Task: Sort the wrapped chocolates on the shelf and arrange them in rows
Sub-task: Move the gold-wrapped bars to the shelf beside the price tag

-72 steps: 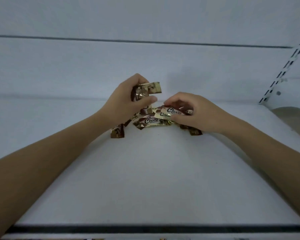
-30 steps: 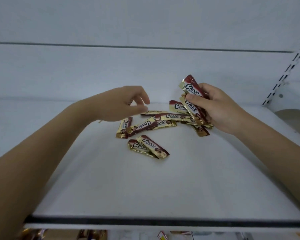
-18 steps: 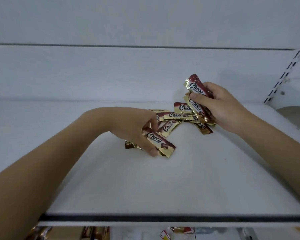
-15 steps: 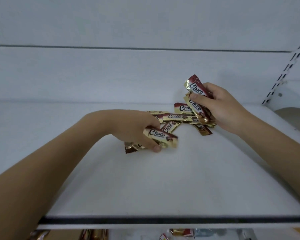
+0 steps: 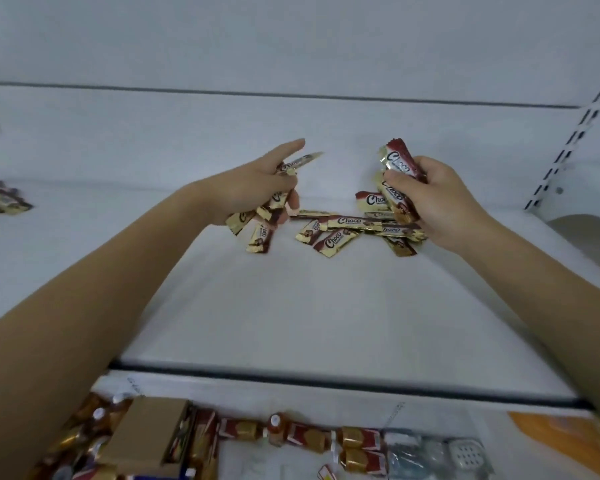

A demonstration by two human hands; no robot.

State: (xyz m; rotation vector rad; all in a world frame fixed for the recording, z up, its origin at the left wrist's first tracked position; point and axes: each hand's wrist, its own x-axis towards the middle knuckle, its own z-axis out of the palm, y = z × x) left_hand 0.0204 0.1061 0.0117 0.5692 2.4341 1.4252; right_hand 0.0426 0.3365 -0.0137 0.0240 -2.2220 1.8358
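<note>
Gold-and-brown "Choco" wrapped chocolates lie in a loose pile point(image 5: 347, 228) toward the back of the white shelf point(image 5: 326, 306). My left hand point(image 5: 253, 187) is raised above the pile's left end and grips a bunch of chocolates point(image 5: 269, 211); one sticks out past the straight index finger and others hang below the palm. My right hand point(image 5: 433, 199) is at the pile's right end and holds a stack of chocolates point(image 5: 397, 168) upright between thumb and fingers.
Another heap of wrapped chocolates point(image 5: 0, 202) lies at the far left of the shelf. A slotted upright point(image 5: 568, 147) stands at the back right. Below the shelf's black front edge point(image 5: 326, 379), a lower shelf holds a cardboard box point(image 5: 146, 431) and packaged sweets point(image 5: 302, 434).
My left hand picked up chocolates from the shelf front and lifted them up and back. My right hand kept its stack. The view tilted down, showing the lower shelf.
</note>
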